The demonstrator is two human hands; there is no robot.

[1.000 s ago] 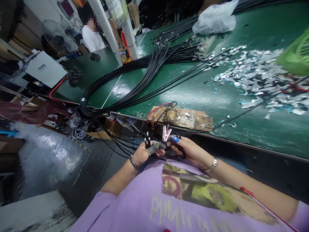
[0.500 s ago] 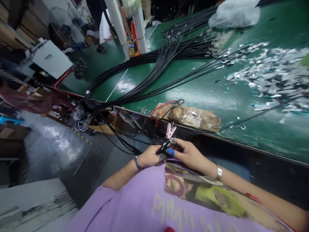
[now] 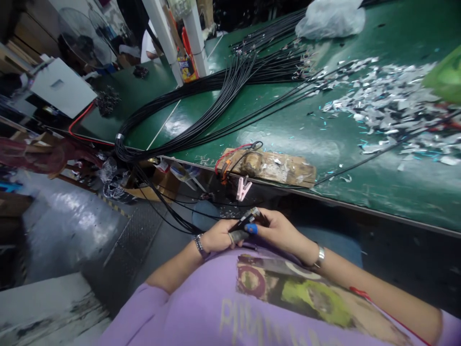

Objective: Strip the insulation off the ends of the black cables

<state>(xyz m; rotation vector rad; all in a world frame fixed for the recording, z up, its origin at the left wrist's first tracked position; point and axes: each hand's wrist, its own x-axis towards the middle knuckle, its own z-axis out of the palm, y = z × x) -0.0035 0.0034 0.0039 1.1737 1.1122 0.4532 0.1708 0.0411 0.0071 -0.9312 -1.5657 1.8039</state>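
My left hand [image 3: 218,235] is closed around the black cables [image 3: 238,223] in front of my belly, a grey wrap on its thumb. Facing it, my right hand [image 3: 284,233] is closed at the tips of the same cables, its thumb wrapped in blue tape. The fingers partly cover the cable ends, so their detail is hard to make out. From the left, a loose bundle of black cables [image 3: 180,218] hangs off the table and runs toward my left hand. Both hands are below the table edge, near a pink clip [image 3: 243,189].
On the green table [image 3: 360,187] lie a large coil of black cables [image 3: 201,132], a worn wooden board [image 3: 277,167] with red and black leads, and a heap of white and silver scraps [image 3: 396,105]. A plastic bag [image 3: 329,19] sits behind. A white box [image 3: 63,89] stands left.
The view has shifted, so the table and its things sit further left, and more of a green bag shows at right. Both hands keep their grip on the cables with little movement.
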